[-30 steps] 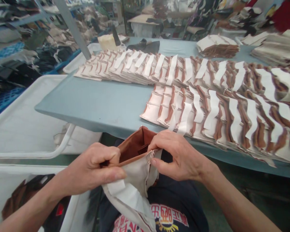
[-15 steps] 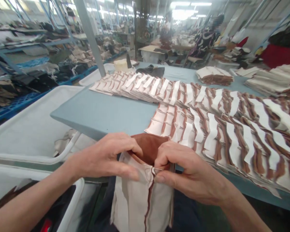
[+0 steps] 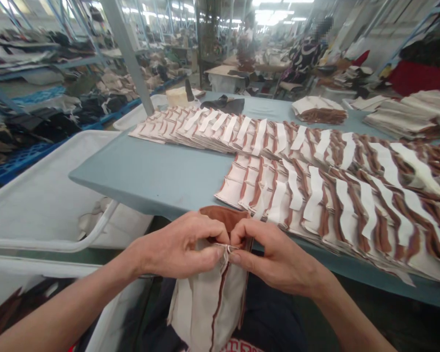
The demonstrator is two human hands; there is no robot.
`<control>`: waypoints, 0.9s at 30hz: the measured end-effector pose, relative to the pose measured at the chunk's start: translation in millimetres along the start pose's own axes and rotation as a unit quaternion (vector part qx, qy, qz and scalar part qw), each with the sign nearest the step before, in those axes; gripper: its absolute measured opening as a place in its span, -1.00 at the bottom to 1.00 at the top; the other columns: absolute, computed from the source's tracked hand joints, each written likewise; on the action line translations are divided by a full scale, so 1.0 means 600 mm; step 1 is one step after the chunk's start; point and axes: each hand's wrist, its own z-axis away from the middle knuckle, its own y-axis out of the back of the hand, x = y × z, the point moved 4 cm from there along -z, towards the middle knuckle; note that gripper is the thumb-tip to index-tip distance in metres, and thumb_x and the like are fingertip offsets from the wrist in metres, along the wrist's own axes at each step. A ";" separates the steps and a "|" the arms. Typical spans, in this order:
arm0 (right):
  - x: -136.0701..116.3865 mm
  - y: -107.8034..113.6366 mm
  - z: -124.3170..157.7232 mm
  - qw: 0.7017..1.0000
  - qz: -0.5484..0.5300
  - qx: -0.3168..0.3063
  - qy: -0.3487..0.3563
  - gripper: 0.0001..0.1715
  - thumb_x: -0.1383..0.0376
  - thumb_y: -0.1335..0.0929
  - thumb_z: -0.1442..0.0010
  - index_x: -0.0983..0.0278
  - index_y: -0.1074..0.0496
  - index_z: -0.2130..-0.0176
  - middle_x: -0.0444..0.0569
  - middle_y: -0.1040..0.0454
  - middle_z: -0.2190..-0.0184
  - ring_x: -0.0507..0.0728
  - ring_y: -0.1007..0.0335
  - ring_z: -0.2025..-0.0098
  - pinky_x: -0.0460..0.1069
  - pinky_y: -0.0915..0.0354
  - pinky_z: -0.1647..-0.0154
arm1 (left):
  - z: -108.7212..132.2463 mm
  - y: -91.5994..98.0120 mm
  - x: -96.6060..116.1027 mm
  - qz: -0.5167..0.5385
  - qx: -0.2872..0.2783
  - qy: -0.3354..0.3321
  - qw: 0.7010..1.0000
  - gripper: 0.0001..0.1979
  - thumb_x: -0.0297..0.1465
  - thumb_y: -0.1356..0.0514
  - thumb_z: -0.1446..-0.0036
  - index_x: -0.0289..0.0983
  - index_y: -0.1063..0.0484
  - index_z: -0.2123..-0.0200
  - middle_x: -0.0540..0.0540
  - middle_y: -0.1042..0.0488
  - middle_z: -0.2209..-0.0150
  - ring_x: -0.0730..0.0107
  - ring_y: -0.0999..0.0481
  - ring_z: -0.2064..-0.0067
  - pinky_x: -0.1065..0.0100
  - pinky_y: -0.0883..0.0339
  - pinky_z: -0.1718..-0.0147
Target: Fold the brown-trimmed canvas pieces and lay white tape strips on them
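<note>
A cream fabric piece with brown lining (image 3: 198, 303) hangs upright over my lap, its brown inside showing at the open top. A dark brown seam runs down its front. My left hand (image 3: 194, 244) pinches the top edge just left of this seam. Right beside it, my right hand (image 3: 264, 249) pinches the same edge on the other side, the fingertips of both hands nearly touching. Overlapping rows of similar cream and brown pieces (image 3: 242, 183) with white strips lie on the blue-grey table (image 3: 150, 171).
White bins (image 3: 58, 190) stand at the left below the table edge. Stacks of pieces (image 3: 319, 108) and a dark cloth (image 3: 223, 104) lie on the table's far side. A metal post (image 3: 126, 54) rises behind. Farther back sits a person (image 3: 304, 56).
My left hand has moved right to the seam and now pinches the edge there. The piece's opening is drawn narrower. The camera view has shifted slightly.
</note>
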 end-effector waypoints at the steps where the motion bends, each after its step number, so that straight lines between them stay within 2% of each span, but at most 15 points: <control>1: 0.002 -0.002 0.000 1.000 -0.007 -0.003 -0.002 -0.84 0.27 -0.39 -0.33 0.25 -0.39 0.30 -0.14 -0.48 0.36 0.03 -0.33 0.34 -0.07 -0.24 0.28 | -0.001 -0.002 -0.002 0.007 0.002 -0.001 1.000 -0.83 -0.45 -0.09 -0.21 -0.29 -0.43 0.40 0.02 -0.48 0.46 0.45 -0.38 0.42 0.41 -0.19 0.40; 5: 0.006 -0.004 0.001 1.000 -0.018 0.001 -0.003 -0.88 0.29 -0.38 -0.33 0.26 -0.40 0.28 -0.13 -0.50 0.35 0.02 -0.34 0.34 -0.07 -0.25 0.27 | -0.003 -0.008 -0.008 0.058 -0.002 -0.005 0.998 -0.84 -0.46 -0.10 -0.21 -0.30 -0.43 0.41 0.05 -0.43 0.47 0.48 -0.39 0.43 0.43 -0.20 0.39; 12: 0.007 0.003 0.000 0.999 -0.036 0.006 -0.018 -0.81 0.26 -0.39 -0.34 0.26 -0.41 0.33 -0.15 -0.50 0.40 0.02 -0.36 0.39 -0.07 -0.24 0.34 | -0.010 -0.016 -0.019 0.118 0.002 0.011 0.993 -0.88 -0.49 -0.14 -0.17 -0.31 -0.47 0.37 0.04 -0.46 0.45 0.48 -0.39 0.42 0.46 -0.22 0.38; 17: 0.001 0.006 0.007 0.999 0.000 0.040 0.009 -0.85 0.32 -0.36 -0.32 0.28 -0.44 0.33 -0.14 -0.51 0.43 0.00 -0.37 0.43 -0.08 -0.22 0.37 | -0.012 -0.021 -0.017 0.130 0.009 0.030 0.991 -0.87 -0.46 -0.15 -0.16 -0.32 -0.48 0.40 0.04 -0.45 0.48 0.48 -0.38 0.44 0.46 -0.21 0.41; 22: 0.013 0.001 0.010 0.999 -0.002 0.046 0.017 -0.86 0.34 -0.35 -0.32 0.27 -0.45 0.32 -0.15 -0.51 0.42 0.00 -0.39 0.41 -0.09 -0.23 0.36 | -0.012 -0.027 -0.022 0.124 0.027 0.053 0.991 -0.90 -0.44 -0.23 -0.12 -0.31 -0.46 0.43 0.10 -0.39 0.49 0.53 -0.32 0.45 0.48 -0.16 0.42; 27: 0.018 -0.003 0.010 0.998 0.014 0.050 0.027 -0.84 0.34 -0.33 -0.35 0.28 -0.46 0.31 -0.13 -0.50 0.42 0.01 -0.39 0.40 -0.08 -0.22 0.35 | -0.010 -0.030 -0.022 0.124 0.034 0.060 0.990 -0.89 -0.51 -0.17 -0.11 -0.32 -0.45 0.45 0.11 -0.39 0.50 0.56 -0.32 0.45 0.50 -0.16 0.42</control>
